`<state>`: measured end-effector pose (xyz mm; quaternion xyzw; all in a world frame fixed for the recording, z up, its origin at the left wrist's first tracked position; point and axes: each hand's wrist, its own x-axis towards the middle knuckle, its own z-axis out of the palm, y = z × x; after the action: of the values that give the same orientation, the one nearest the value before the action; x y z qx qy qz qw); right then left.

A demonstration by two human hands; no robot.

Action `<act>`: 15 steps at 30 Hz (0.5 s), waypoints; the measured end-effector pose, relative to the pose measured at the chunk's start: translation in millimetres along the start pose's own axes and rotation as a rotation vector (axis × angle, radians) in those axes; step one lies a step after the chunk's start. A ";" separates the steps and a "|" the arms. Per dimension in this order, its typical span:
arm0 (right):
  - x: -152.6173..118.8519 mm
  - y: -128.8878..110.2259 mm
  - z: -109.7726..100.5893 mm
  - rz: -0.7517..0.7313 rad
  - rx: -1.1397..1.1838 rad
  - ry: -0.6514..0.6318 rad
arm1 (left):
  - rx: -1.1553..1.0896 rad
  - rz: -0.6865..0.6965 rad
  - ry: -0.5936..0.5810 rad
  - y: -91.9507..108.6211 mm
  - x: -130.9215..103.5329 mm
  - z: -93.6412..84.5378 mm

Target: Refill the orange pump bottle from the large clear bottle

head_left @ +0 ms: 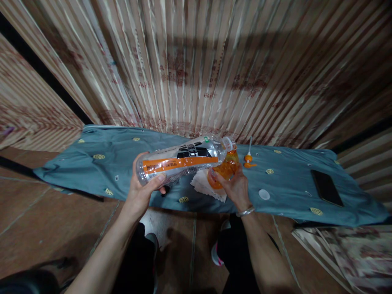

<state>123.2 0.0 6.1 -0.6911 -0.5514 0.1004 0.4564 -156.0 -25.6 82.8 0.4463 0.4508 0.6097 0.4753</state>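
My left hand is wrapped round the base of a large clear plastic bottle with an orange, silver and black label. The bottle lies nearly level, its open neck pointing right. My right hand grips a smaller orange bottle, tilted, with its top close to the clear bottle's mouth. Whether the two mouths touch I cannot tell. Beneath the orange bottle lies a white paper tissue. An orange pump head with a pale tube rests on the cloth just to the right.
A teal cloth with yellow pineapple prints covers the narrow table. On it are a white round cap and a black phone at the right. Pleated patterned curtains hang behind. Dark metal poles stand at the sides.
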 end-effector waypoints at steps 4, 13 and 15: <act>0.4 -0.7 0.0 0.004 0.008 -0.004 | 0.014 -0.008 0.010 0.3 -0.4 0.7; -0.1 -0.7 -0.7 -0.003 -0.006 -0.005 | -0.007 -0.010 0.006 3.7 -1.3 3.2; -0.3 -0.9 -1.3 -0.013 0.003 -0.001 | -0.003 -0.010 0.002 3.5 -1.1 3.7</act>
<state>123.3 -0.9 7.4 -0.6869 -0.5559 0.0985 0.4577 -152.9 -26.7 86.8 0.4427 0.4525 0.6086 0.4784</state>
